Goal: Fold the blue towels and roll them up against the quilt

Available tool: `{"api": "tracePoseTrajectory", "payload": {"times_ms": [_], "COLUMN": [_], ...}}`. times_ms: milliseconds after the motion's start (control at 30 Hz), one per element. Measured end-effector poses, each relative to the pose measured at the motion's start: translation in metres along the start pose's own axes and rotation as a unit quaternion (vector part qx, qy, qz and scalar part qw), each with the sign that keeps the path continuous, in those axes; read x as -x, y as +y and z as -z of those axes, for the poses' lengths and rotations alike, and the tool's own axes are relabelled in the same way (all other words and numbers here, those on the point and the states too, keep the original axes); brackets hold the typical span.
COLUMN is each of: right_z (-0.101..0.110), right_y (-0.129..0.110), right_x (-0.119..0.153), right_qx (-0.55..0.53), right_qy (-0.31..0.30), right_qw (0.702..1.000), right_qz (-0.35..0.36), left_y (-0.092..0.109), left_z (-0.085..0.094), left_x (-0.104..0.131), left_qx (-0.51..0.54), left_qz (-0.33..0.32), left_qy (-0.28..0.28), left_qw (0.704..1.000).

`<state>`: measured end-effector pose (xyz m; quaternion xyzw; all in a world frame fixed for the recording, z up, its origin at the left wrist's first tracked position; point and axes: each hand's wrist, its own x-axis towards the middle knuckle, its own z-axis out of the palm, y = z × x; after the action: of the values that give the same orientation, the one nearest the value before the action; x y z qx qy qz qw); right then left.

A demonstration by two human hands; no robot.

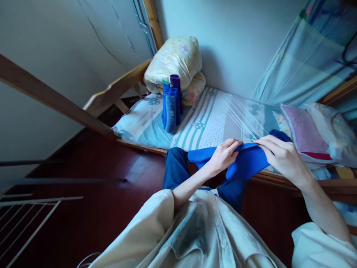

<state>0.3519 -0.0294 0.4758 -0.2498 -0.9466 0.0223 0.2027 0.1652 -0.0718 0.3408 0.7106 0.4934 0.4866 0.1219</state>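
- Nearest to me: pale shirt sleeves (156, 219) at the bottom of the view, both forearms reaching forward over the dark red floor (111, 201).
- Left hand (224, 156): grip pinched on the upper fold of a bright blue garment (248, 163), fingers curled over the cloth, thumb hidden beneath.
- Right hand (281, 156): fingers pressed flat and together on top of the same garment, holding it down at the bed's edge; I cannot tell whether the thumb is clamped under it.
- The blue garment lies across the wooden bed rail (279, 180), part on the mattress, part hanging down toward my knees over darker blue trousers (175, 167).
- Beyond it: striped bedsheet (212, 119) with small printed figures.
- To the right, beside the right hand: a pink pillow (304, 134).
- Further off, toward the foot of the bed: several rolled blue and purple cloths (171, 104) standing upright, touching each other.
- Just behind them: a folded yellow floral quilt (175, 59) against the wall.
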Motion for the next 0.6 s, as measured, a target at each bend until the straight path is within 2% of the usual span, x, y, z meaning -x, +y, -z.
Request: {"api": "tracePoseTrajectory", "payload": {"times_ms": [167, 367, 467, 600], "right_z": [0.0, 0.003, -0.001, -0.016], "right_y": [0.02, 0.045, 0.058, 0.064], "right_x": [0.013, 0.018, 0.032, 0.069], "right_qx": [0.104, 0.156, 0.124, 0.009], "right_qy": [0.012, 0.065, 0.068, 0.039], "right_qw": [0.994, 0.979, 0.974, 0.961], "right_qz": [-0.021, -0.117, -0.18, -0.275], "left_y": [-0.037, -0.075, -0.08, -0.07], "left_z": [0.03, 0.072, 0.095, 0.131], "left_x": [0.039, 0.101, 0.13, 0.155], "left_qx": [-0.029, -0.103, -0.125, -0.132], "left_qz": [0.079, 0.184, 0.218, 0.243], "left_qy": [0.001, 0.031, 0.046, 0.017], "left_qw": [0.996, 0.977, 0.967, 0.961]}}
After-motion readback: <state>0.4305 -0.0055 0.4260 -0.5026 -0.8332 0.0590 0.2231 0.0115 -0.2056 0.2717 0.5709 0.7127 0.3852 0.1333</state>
